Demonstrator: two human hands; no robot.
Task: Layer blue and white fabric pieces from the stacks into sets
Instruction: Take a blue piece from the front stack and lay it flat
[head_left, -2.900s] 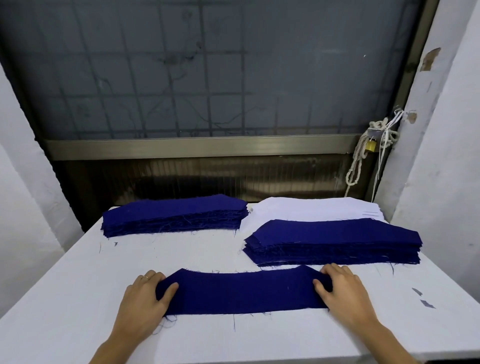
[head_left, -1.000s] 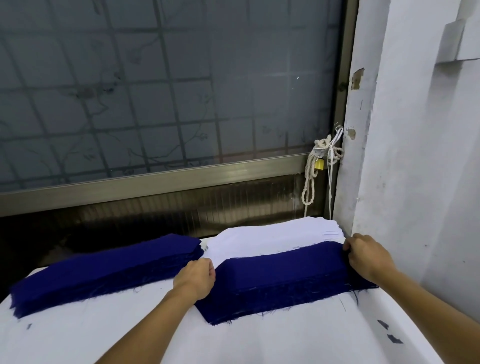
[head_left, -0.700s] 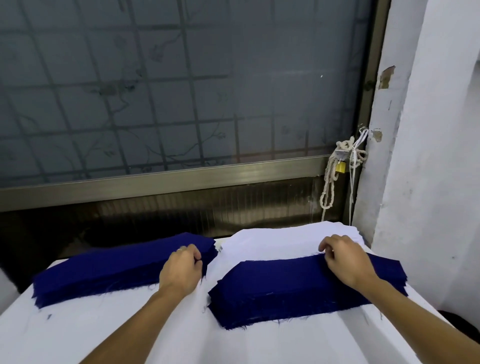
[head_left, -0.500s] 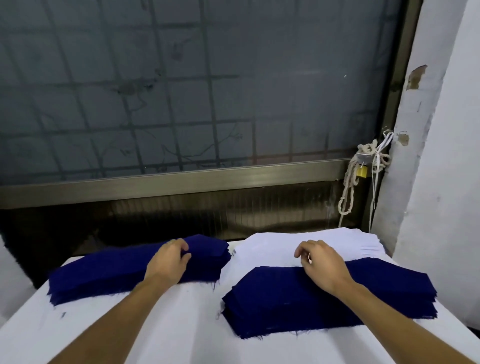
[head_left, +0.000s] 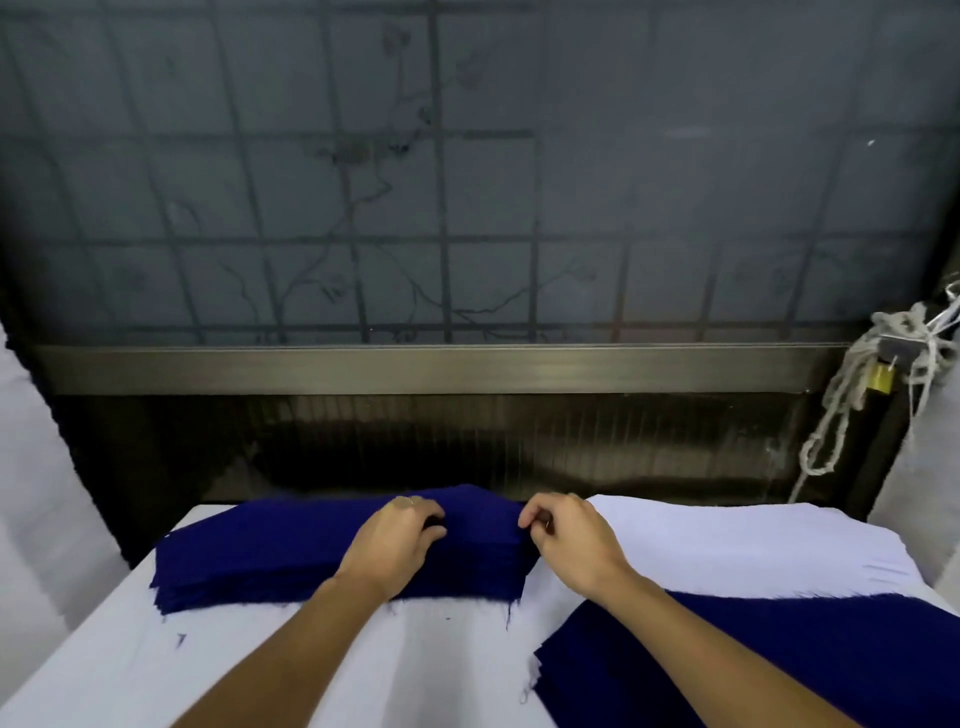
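Blue stack at the far left of the table. Left hand on top, curled into the cloth. Right hand pinching the stack's right end. Lift only one piece, both ends together, slowly. White stack far right; second blue stack near right.

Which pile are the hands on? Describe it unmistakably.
Look under the gridded window to the white table's far-left stack of dark blue fabric pieces. Left hand and right hand grip its right end, unlike the nearer blue stack and white stack.
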